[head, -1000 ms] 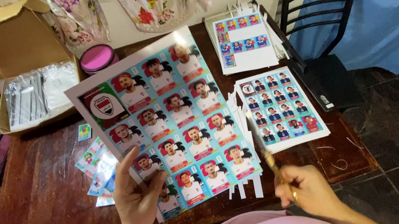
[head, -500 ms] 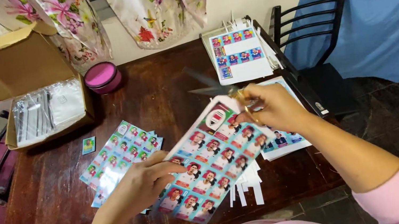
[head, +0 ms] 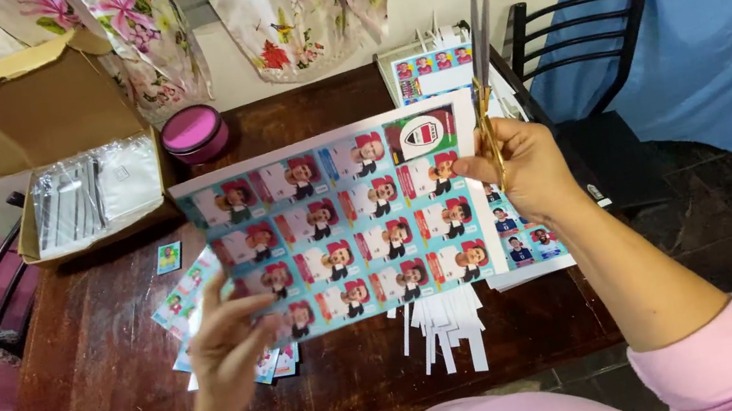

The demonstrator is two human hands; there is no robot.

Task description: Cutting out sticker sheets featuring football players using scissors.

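Sheet swung level, scissors now at its right edge.

The large light-blue sheet of portrait stickers (head: 340,230) has turned from its slant of half a second ago and is held flat and wide above the dark wooden counter (head: 101,398), emblem corner now upper right. The left hand (head: 226,343) grips the sheet's lower left corner, thumb on top; before, it held the sheet from the side. The right hand (head: 523,169) has moved to the right edge, clasping the gold-handled scissors (head: 480,57), blades pointing up and slightly parted. Below the sheet lie the white paper strips (head: 445,321); at left, a fan of smaller sticker sheets (head: 189,300), the pink round tin (head: 193,133) and the open cardboard box (head: 87,198) stay put.
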